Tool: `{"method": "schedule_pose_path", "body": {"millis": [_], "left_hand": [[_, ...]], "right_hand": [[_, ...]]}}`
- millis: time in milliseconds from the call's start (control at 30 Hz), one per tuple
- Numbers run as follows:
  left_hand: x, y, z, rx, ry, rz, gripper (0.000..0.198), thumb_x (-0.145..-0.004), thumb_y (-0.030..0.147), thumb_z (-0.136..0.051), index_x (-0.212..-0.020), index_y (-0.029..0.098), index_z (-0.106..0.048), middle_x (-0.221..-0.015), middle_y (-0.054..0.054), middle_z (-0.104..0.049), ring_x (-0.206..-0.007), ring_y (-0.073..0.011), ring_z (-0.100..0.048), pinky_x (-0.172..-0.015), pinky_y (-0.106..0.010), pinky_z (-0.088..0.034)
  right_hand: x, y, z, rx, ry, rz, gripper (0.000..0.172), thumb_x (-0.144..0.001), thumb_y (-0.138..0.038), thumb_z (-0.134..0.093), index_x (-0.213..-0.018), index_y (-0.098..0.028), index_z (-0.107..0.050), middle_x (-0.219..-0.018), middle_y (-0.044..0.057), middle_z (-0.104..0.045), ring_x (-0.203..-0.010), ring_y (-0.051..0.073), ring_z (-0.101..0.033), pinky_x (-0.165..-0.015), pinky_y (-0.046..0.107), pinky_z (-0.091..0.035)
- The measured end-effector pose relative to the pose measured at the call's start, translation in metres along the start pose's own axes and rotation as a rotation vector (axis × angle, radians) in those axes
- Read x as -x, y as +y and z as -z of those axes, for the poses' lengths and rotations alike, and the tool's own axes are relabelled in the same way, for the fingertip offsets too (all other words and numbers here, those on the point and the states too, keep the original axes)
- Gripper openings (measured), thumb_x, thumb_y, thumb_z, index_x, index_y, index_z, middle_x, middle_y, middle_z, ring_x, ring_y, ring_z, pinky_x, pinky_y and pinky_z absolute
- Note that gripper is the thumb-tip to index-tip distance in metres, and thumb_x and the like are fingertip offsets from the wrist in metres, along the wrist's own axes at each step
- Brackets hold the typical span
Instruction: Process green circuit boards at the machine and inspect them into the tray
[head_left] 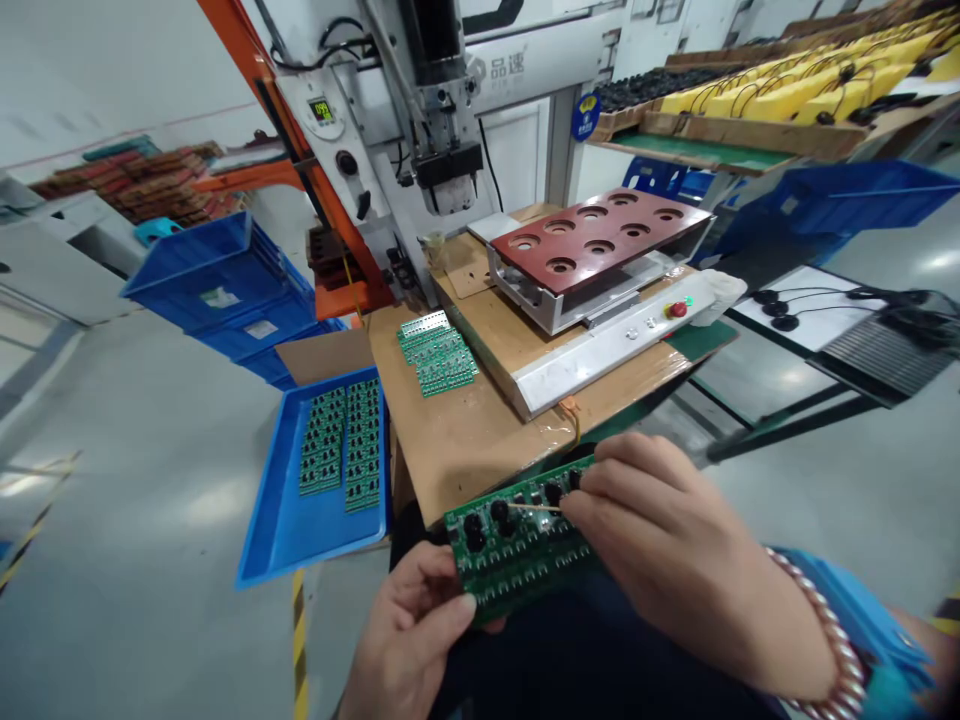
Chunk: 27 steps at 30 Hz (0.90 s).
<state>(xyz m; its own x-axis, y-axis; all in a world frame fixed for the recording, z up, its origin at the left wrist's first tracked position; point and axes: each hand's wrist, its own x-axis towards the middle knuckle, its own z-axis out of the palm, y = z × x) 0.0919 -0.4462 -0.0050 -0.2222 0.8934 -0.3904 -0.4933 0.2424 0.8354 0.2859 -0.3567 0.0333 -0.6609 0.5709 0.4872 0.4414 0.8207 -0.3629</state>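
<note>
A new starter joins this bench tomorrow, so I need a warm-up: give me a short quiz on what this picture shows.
1. True or false: the left hand grips the green circuit board by its left end.
2. What does the right hand pinch over the board? A a thin stick; B a screwdriver; C a cable.
3. How many round holes show in the red plate?
Key: 1 true; 2 A; 3 eight.

"品速" on machine; display perhaps "099"
</note>
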Motion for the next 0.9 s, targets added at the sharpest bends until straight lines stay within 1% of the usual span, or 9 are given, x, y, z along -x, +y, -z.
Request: {"method": "schedule_pose_path", "body": {"millis": [167, 233, 367, 633, 800, 900], "left_hand": [[-0.0007, -0.0008, -0.0004, 0.025, 0.010, -0.015, 0.013, -0.058, 0.014, -0.077, -0.066, 0.019, -0.068, -0.064, 0.002, -0.067, -0.055, -0.0140, -0.062, -0.052, -0.023, -0.051], [-0.0008, -0.0012, -0.0001, 0.033, 0.001, -0.017, 0.013, -0.058, 0.014, -0.076, -0.066, 0.019, -0.068, -0.064, 0.002, -0.068, -0.055, -0.0140, -0.062, -0.052, -0.023, -0.051], [-0.0012, -0.0013, 0.0003, 0.021, 0.018, -0.014, 0.013, -0.057, 0.015, -0.077, -0.065, 0.019, -0.068, -0.063, 0.003, -0.067, -0.054, -0.0137, -0.061, -0.051, -0.023, -0.051], [-0.0006, -0.0013, 0.0004, 0.019, 0.013, -0.013, 0.012, -0.059, 0.014, -0.076, -0.066, 0.020, -0.068, -0.064, 0.001, -0.068, -0.056, -0.0156, -0.063, -0.052, -0.025, -0.051], [0.0000, -0.0014, -0.0004, 0.020, 0.033, -0.014, 0.014, -0.057, 0.013, -0.076, -0.066, 0.019, -0.068, -0.064, 0.002, -0.068, -0.054, -0.0144, -0.061, -0.051, -0.024, -0.051], [-0.0005, -0.0022, 0.0004, 0.022, 0.032, -0.017, 0.013, -0.057, 0.013, -0.076, -0.065, 0.020, -0.068, -0.064, 0.002, -0.068, -0.055, -0.0147, -0.062, -0.051, -0.024, -0.051]], "right_hand": [[0.0014, -0.0034, -0.0038, -0.047, 0.012, -0.012, 0.015, -0.083, -0.006, -0.047, -0.079, -0.013, -0.059, -0.069, 0.003, -0.050, -0.072, 0.015, -0.040, -0.065, 0.032, -0.033], [0.0023, -0.0047, -0.0050, -0.053, 0.022, -0.012, 0.013, -0.083, -0.006, -0.048, -0.081, -0.013, -0.060, -0.068, 0.003, -0.050, -0.072, 0.015, -0.039, -0.064, 0.032, -0.033], [0.0033, -0.0065, -0.0045, -0.070, 0.033, -0.005, 0.013, -0.082, -0.006, -0.049, -0.083, -0.013, -0.060, -0.068, 0.003, -0.049, -0.071, 0.015, -0.039, -0.064, 0.032, -0.033], [0.0045, -0.0065, -0.0028, -0.082, 0.005, -0.008, 0.014, -0.082, -0.006, -0.049, -0.077, -0.013, -0.059, -0.067, 0.003, -0.049, -0.070, 0.015, -0.039, -0.063, 0.032, -0.033], [0.0019, -0.0053, -0.0038, -0.070, 0.041, -0.010, 0.014, -0.082, -0.005, -0.049, -0.082, -0.013, -0.060, -0.068, 0.004, -0.050, -0.072, 0.016, -0.041, -0.064, 0.032, -0.033], [0.0012, -0.0054, -0.0040, -0.075, 0.014, -0.010, 0.014, -0.082, -0.005, -0.048, -0.078, -0.013, -0.059, -0.067, 0.003, -0.050, -0.070, 0.015, -0.039, -0.063, 0.032, -0.033]]}}
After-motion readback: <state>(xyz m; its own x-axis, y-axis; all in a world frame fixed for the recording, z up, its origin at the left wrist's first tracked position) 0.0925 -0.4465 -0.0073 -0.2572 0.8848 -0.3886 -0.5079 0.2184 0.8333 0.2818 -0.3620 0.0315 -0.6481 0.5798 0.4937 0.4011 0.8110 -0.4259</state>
